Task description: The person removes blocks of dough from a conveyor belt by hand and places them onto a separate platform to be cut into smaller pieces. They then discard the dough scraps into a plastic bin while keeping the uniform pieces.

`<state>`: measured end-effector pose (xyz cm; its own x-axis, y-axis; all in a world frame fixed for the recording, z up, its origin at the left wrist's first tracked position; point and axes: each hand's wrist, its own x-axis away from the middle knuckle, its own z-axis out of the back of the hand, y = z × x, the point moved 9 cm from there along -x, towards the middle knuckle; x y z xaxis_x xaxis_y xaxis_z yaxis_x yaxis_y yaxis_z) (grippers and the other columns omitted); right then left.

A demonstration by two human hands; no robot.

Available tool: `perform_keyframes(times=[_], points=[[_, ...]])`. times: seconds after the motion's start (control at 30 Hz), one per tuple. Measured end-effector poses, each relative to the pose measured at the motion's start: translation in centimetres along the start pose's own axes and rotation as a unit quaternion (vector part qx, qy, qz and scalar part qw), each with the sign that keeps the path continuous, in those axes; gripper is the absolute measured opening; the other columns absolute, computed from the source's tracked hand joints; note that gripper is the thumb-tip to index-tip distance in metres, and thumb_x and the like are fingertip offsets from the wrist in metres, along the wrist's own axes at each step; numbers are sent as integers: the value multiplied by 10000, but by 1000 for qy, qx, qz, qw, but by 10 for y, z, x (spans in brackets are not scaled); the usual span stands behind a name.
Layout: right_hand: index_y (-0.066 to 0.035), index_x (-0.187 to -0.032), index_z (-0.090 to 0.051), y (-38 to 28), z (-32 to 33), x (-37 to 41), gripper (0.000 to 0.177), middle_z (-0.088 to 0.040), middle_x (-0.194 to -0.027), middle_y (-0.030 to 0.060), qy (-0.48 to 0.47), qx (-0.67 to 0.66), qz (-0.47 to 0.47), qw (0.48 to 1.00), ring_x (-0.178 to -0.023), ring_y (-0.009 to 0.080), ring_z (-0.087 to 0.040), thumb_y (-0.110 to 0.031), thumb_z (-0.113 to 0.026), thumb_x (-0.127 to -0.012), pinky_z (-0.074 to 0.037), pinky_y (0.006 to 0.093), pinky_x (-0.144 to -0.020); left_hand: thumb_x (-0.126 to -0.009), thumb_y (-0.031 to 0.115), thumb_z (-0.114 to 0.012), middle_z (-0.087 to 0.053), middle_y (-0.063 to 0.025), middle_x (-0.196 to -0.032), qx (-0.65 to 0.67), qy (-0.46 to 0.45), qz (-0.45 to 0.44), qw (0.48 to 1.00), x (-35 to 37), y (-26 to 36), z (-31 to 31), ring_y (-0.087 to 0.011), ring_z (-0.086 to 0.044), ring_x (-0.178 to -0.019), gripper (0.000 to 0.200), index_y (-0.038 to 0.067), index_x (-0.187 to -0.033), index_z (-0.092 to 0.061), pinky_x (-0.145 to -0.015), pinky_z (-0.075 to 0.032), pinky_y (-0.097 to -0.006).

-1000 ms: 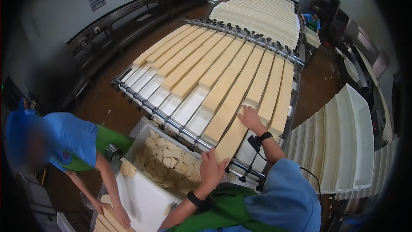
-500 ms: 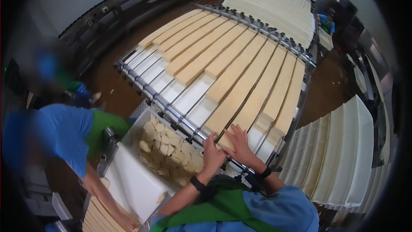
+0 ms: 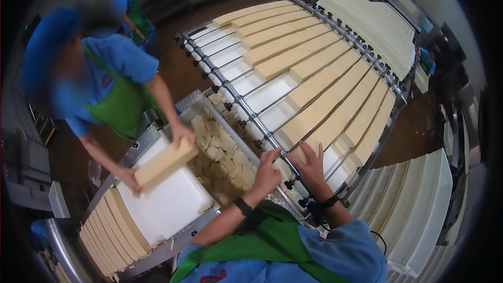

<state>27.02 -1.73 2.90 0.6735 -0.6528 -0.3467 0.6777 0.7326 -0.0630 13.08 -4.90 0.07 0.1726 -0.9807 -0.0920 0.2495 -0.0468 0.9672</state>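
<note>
Long pale-yellow blocks [image 3: 335,97] lie in lanes between thin metal rods on a white sloping table. At its near edge, my left hand [image 3: 266,175] is bent beside the metal rail [image 3: 246,110], fingers curled at the end of one block. A pale piece [image 3: 284,169] shows between my hands, just on the near side of the rail. My right hand [image 3: 312,170] has its fingers spread over the block's near end, thumb towards the rail. Exactly what my left fingers touch is partly hidden.
A bin of broken pale pieces [image 3: 217,147] stands left of my hands. Beyond it, a co-worker [image 3: 118,73] holds a block [image 3: 165,165] over a white board [image 3: 173,204]. Sliced blocks [image 3: 112,230] lie lower left. Stacked white trays [image 3: 403,199] stand at right.
The view has turned left, so the table appears farther right. The co-worker has straightened up and now holds a block in both hands. My hands remain at the rail, slightly farther apart.
</note>
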Motion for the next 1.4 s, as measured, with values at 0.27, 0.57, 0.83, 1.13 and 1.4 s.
perform_keyframes(times=[0.27, 0.57, 0.83, 1.13, 1.4], points=[[-259, -946, -740, 1, 4, -5, 168, -507, -1338, 39, -14, 3, 7, 1000, -1347, 260, -410, -240, -715, -781, -148, 684, -1104, -716, -132, -525, -465, -166, -1228, -113, 133, 67, 982, 47, -45, 118, -340, -501, -1153, 607, 106, -1274, -556, -922, -452, -330], [-179, -1399, -470, 7, -22, 0, 587, -350, -1506, 138, -143, -1, -68, 987, -1438, 330, -260, -137, -654, -844, -93, 669, -1129, -777, -29, -636, -409, -221, -1316, -164, 254, 118, 946, 122, -67, 226, -390, -478, -1188, 519, 88, -1273, -538, -988, -422, -405], [-101, -1463, -383, -122, -31, -80, 643, -270, -1532, 235, -84, -14, 15, 996, -1449, 377, -206, -202, -610, -870, -71, 628, -1141, -848, 100, -663, -424, -207, -1312, -377, 615, 269, 638, 379, -65, 361, -383, -417, -1239, 486, 77, -1311, -514, -1030, -317, -508], [8, -1287, -531, -553, -135, -153, 464, -509, -1227, 198, -187, -401, 381, 812, -1177, 372, -458, -133, -653, -862, -364, 452, -1031, -731, 217, -807, -360, -280, -1200, -223, 649, 415, 597, 492, -130, 377, -456, -446, -1104, 782, -29, -1348, -394, -950, -408, -486], [-19, -1183, -588, -706, -237, -199, 476, -518, -1155, 146, -188, -172, 370, 893, -1143, 294, -445, -288, -702, -808, -354, 456, -946, -689, 196, -820, -368, -261, -1200, -216, 617, 442, 614, 466, -126, 390, -448, -462, -1116, 803, -14, -1334, -391, -938, -433, -485]])
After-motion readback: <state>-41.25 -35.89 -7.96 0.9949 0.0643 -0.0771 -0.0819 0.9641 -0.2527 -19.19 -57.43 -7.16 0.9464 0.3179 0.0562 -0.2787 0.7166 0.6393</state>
